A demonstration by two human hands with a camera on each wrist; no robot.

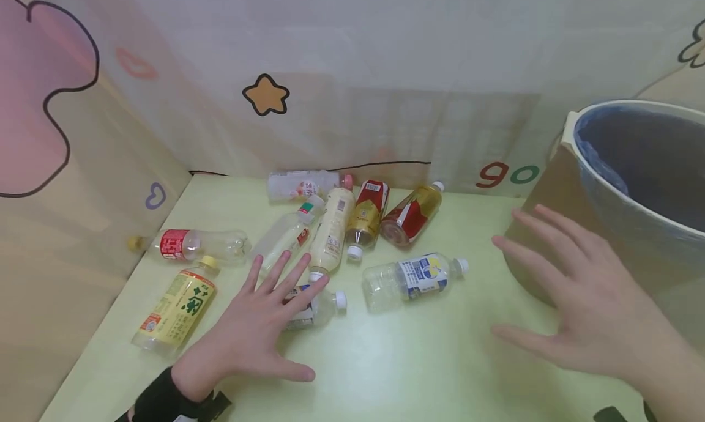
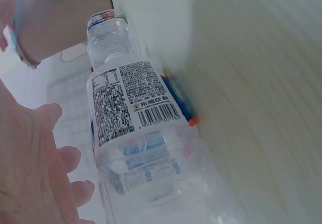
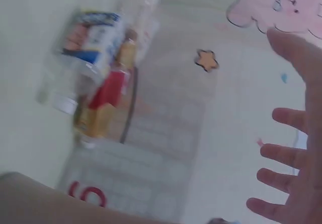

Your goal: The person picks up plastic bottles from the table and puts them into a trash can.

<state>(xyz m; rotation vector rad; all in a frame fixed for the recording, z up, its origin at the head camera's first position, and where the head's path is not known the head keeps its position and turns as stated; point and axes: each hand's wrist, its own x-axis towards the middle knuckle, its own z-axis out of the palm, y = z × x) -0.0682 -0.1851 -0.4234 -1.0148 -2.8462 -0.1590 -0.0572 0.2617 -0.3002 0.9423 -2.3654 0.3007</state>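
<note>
Hovering with fingers spread, the left hand (image 1: 261, 327) partly hides a white-capped clear bottle (image 1: 325, 309) lying well inside the left edge of the surface (image 1: 407, 367). The right hand (image 1: 589, 293), fingers likewise extended, hangs before the lined bin (image 1: 655, 244); a yellow-labelled bottle (image 1: 179, 309) lies near the left edge, two amber bottles (image 1: 368, 214) near the back edge.

I get soft light in the head view, with a pale shine on the table (image 1: 380, 355) and faint shadows. Toward its right side, the bin (image 1: 563, 183) looks dark inside. My right wrist view smears the bottles (image 3: 103, 43); my left one shows a bottle label (image 2: 136, 95) quite clearly.
</note>
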